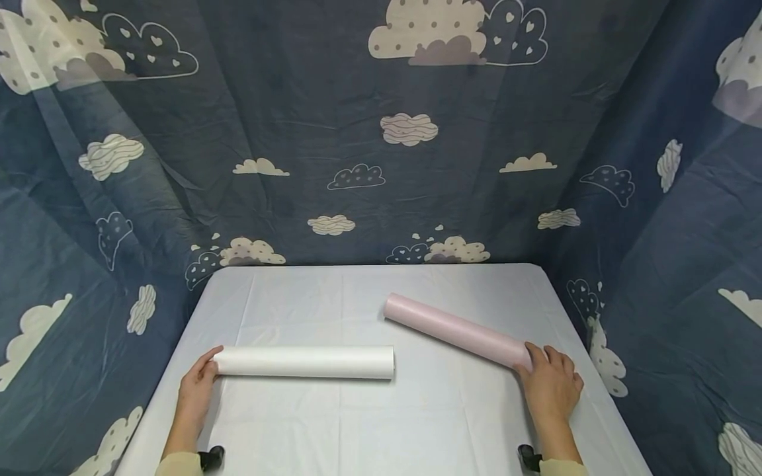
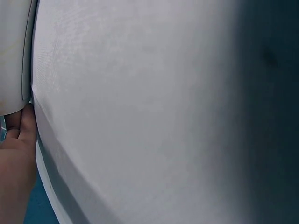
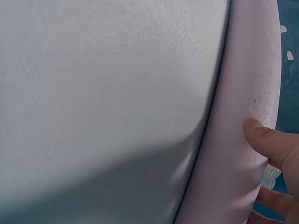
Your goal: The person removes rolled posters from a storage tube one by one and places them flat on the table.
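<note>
Item one: white rolled paper tube (image 1: pixel 303 362), lying level on the pale cloth-covered tabletop (image 1: pixel 369 423); our left hand (image 1: pixel 198 387) clasps its end. Item two: pink matte rolled tube (image 1: pixel 455 330), lying aslant; our right hand (image 1: pixel 550 387) cups its near end. We judge both light, crushable, apt to roll; best gripped mid-length.

left hand (image 1: pixel 198 383) holding white roll (image 1: pixel 303 362), right hand (image 1: pixel 550 387) holding pink roll (image 1: pixel 455 330)

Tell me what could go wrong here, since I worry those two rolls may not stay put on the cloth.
1. The white roll is touched only at its left end by the left hand; its free end could swing or roll away.
2. The pink roll lies slanted, with the right hand at its near end by the table edge; it might slip off.
</note>
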`<state>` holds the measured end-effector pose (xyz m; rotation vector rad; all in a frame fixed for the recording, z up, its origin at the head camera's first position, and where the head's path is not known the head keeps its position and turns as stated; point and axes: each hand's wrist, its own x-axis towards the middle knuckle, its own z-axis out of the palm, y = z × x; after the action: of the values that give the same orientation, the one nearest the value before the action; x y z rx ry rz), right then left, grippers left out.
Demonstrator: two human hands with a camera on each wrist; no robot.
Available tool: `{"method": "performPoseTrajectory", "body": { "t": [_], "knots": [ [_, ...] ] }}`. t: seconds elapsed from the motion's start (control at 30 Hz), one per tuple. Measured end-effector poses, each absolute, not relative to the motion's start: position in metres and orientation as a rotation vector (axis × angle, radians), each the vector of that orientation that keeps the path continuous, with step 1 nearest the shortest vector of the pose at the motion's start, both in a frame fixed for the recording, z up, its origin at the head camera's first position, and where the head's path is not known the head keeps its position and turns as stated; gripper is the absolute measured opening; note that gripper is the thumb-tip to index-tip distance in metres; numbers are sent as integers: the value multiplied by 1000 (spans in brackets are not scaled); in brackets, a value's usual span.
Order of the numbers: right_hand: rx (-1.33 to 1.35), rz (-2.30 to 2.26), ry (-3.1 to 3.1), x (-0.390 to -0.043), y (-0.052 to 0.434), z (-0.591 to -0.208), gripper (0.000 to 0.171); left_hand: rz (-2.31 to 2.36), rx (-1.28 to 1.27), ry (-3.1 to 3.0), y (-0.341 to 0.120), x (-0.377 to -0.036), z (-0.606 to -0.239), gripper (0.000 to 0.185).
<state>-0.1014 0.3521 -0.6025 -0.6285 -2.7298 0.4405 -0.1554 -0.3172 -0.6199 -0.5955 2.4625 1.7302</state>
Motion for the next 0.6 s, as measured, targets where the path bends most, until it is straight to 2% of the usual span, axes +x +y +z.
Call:
{"method": "performPoseTrajectory", "body": {
  "t": [0.6],
  "knots": [
    [-633,413,-2769,-115,346,-599,57,1751,-562,2440,-318,-155,-619,50]
  ]
}}
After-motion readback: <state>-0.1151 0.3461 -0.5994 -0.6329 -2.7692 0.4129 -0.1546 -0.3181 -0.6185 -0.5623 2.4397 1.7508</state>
